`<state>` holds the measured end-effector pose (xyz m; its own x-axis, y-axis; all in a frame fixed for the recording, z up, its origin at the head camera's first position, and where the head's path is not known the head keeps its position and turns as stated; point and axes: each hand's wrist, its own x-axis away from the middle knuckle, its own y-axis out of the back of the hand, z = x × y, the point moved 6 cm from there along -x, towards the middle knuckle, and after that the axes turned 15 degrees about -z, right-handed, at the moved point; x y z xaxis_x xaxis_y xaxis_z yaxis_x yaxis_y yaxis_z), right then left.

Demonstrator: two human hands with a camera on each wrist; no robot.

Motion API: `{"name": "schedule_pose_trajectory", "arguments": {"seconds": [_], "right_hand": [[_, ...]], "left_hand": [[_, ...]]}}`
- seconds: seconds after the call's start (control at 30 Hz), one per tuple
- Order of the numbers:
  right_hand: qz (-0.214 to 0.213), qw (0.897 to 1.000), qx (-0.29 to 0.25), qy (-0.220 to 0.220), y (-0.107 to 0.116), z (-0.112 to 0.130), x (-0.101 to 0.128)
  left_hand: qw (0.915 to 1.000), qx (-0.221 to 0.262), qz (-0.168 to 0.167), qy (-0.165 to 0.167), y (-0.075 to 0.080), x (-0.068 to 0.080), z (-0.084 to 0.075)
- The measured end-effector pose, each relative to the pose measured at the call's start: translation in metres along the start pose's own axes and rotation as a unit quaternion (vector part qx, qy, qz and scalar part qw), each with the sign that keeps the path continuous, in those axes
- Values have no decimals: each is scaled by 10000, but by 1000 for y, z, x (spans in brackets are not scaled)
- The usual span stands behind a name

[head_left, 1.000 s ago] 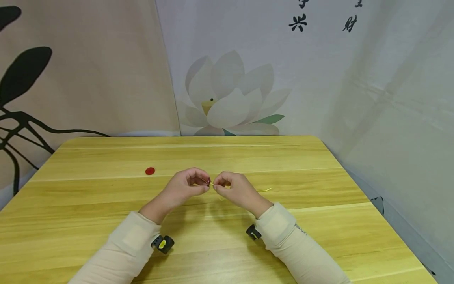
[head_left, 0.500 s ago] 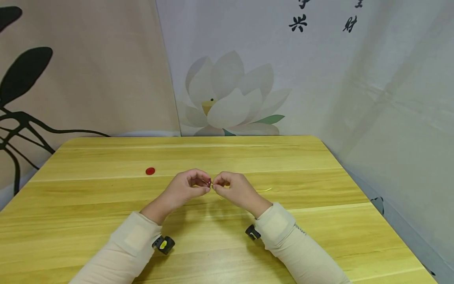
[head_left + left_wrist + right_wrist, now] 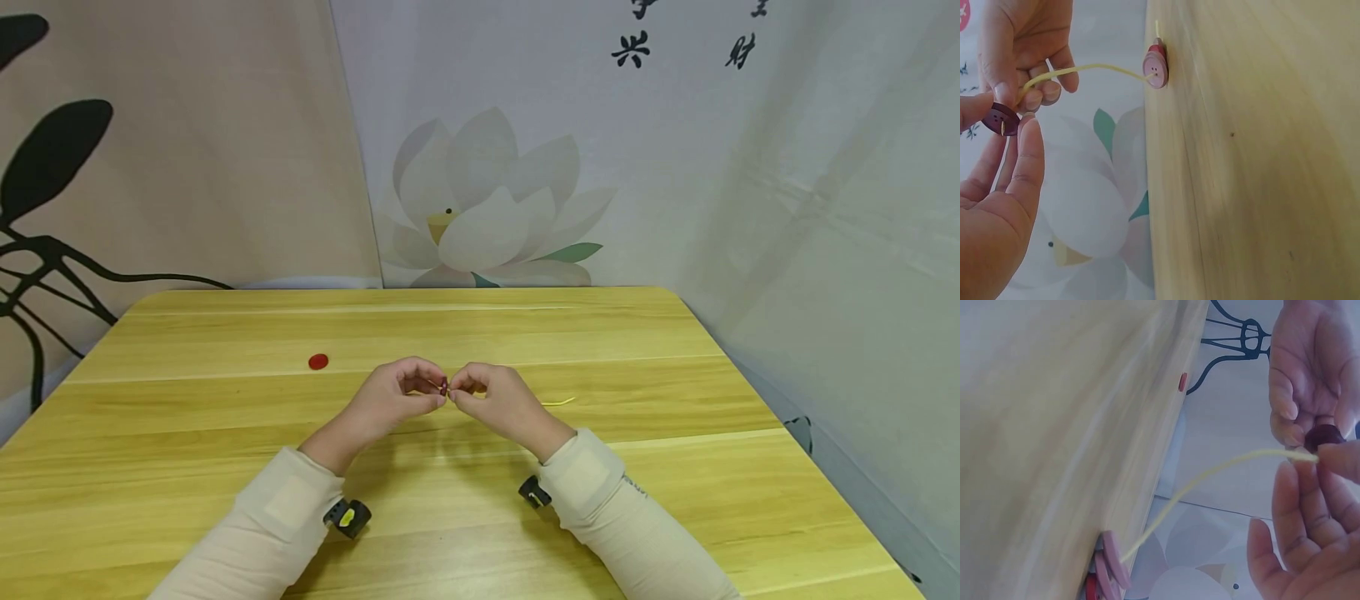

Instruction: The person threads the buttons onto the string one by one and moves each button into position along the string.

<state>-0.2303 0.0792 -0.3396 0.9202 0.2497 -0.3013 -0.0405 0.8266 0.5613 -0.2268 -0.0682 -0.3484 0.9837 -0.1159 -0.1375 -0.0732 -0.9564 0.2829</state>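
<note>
Both hands meet above the middle of the tabletop. The left hand pinches a dark button between thumb and forefinger, with its holes facing the other hand. The right hand pinches the free end of a yellow cord right at the button, its tip seemingly in or at a hole. The cord arcs back down to a small stack of pink and red buttons already strung on it and lying on the tabletop just right of the hands. A lone red button lies well apart, toward the left far part of the tabletop.

The dark button looks light, hard and smooth, so it would likely slip or spin if held loosely; gripping it by the rim, as here, keeps the holes clear. The cord appears thin and limp, though stiff enough near its end to hold an arc; it is best held close to the tip, or it would likely buckle instead of going through.

Compared with a second ago, the hands have closed the small gap between them, and less cord shows between the fingertips. The red button and the cord's tail on the tabletop have not moved.
</note>
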Motion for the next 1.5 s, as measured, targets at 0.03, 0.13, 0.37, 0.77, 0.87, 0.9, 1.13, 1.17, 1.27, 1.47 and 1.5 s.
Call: {"name": "schedule_pose_trajectory", "arguments": {"seconds": [0.03,0.13,0.37,0.77,0.87,0.9,1.13,1.17,1.27,1.47,1.5], "right_hand": [[-9,10000,3,12,0,0,0],[-33,10000,9,41,0,1,0],[-141,9999,-27,29,1,1,0],[-204,9997,-121,56,1,1,0],[-198,9997,-145,58,1,1,0],[-199,9997,-143,63,0,1,-1],[-202,9997,-31,167,1,3,-1],[-196,9996,-16,184,0,3,-1],[-179,9996,-6,197,0,3,-1],[-167,9997,-6,150,1,3,0],[-162,9997,-1,164,1,3,0]], "left_hand": [[10000,-12,-10,-2,0,0,0],[10000,-23,-36,0,0,0,0],[9999,-27,-126,37,1,0,0],[9998,75,-191,82,3,-1,1],[9997,149,-192,85,3,0,1],[9996,185,-192,93,3,0,1],[9996,209,-182,102,2,0,0],[9997,162,-178,100,2,0,0],[9998,75,-160,102,1,1,1],[9999,28,-124,102,1,1,2],[9999,13,-123,98,1,1,2]]}}
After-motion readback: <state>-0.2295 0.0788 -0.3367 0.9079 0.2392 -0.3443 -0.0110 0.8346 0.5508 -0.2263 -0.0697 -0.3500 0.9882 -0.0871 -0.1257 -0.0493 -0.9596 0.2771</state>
